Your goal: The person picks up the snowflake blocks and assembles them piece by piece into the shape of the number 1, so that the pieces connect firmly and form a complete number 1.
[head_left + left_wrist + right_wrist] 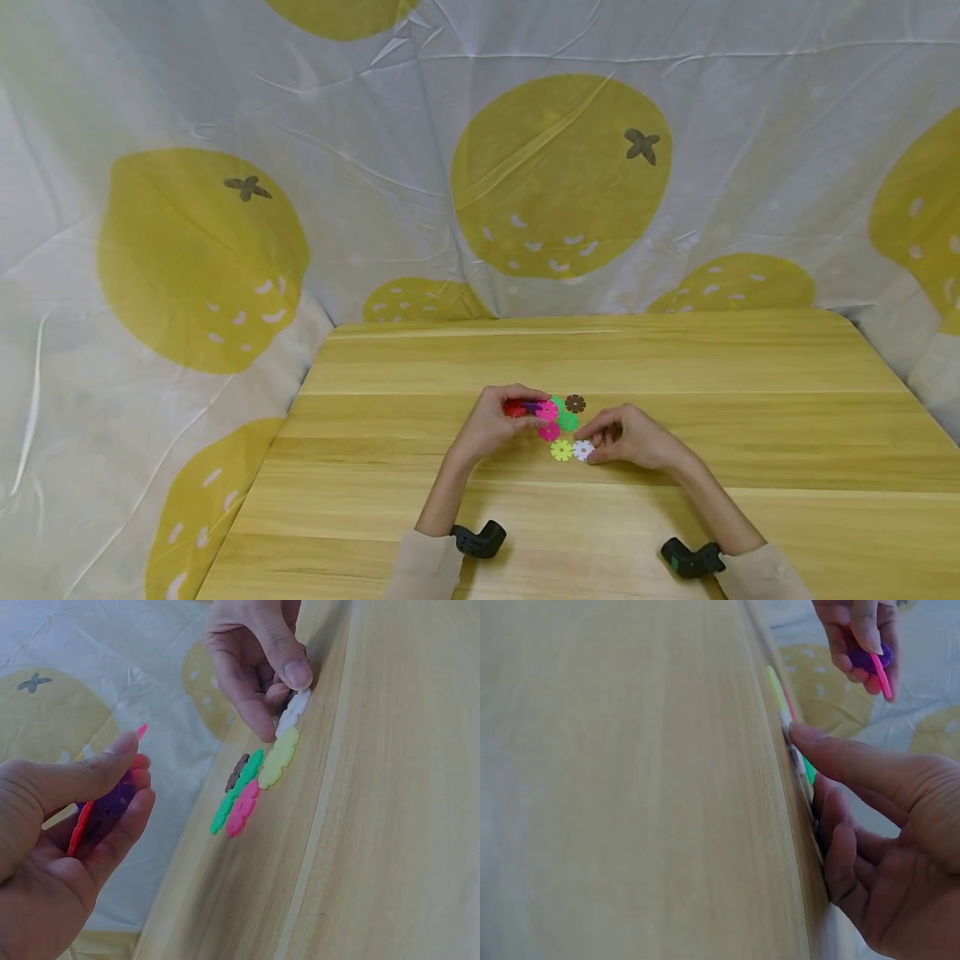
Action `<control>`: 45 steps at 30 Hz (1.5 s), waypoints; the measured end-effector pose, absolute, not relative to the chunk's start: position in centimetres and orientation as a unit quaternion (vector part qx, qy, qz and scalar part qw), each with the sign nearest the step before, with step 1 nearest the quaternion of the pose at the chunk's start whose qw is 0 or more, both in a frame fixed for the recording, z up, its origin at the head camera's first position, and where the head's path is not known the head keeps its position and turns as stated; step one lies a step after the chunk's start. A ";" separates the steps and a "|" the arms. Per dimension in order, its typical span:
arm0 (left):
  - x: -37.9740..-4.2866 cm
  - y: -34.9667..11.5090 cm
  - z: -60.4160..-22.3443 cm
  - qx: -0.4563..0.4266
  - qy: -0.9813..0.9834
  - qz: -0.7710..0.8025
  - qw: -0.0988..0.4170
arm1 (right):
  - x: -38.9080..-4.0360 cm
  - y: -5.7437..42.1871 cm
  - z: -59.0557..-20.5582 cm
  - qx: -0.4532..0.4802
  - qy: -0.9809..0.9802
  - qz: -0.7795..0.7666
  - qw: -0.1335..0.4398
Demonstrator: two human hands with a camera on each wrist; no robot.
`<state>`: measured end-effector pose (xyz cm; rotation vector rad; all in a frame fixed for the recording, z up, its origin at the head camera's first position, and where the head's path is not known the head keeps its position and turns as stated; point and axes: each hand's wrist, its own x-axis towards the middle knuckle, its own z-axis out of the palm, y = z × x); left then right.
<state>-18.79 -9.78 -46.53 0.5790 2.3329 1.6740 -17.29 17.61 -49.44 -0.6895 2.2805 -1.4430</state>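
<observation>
My left hand [491, 423] is raised over the table and pinches a joined cluster of notched plastic discs: a red disc [514, 410], a purple disc [114, 804] and a pink disc [547, 409]. Its palm and fingers hide part of the cluster. At the table surface, my right hand [633, 437] has thumb and fingertips around the edges of a white notched disc [582, 450]. A yellow disc [561, 450] lies right beside the white one. Two green discs [567, 422], another pink disc [550, 431] and a brown disc [575, 403] lie flat between the hands.
The wooden table [750, 392] reaches back to a hanging cloth [375, 167] printed with yellow lemons. A black wrist camera [480, 540] sits on the left wrist, and a second black camera [692, 558] on the right.
</observation>
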 end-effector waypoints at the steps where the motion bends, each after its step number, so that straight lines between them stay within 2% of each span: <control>1: -18.8 -9.8 -46.5 0.196 0.792 0.568 0.106 | -17.3 17.6 -49.4 -0.243 0.807 -0.508 0.176; 11: -18.7 -9.7 -46.5 0.199 0.797 0.561 0.103 | -17.3 17.3 -49.2 -0.214 0.812 -0.516 0.168; 20: -18.7 -9.7 -46.4 0.197 0.793 0.566 0.106 | -17.6 17.7 -49.4 -0.170 0.757 -0.598 0.200; 33: -18.6 -9.6 -46.5 0.205 0.789 0.571 0.101 | -17.2 16.1 -48.3 -0.167 0.751 -0.632 0.092; 45: -18.8 -9.4 -46.5 0.210 0.789 0.567 0.105 | -16.5 15.2 -48.0 -0.159 0.740 -0.651 0.057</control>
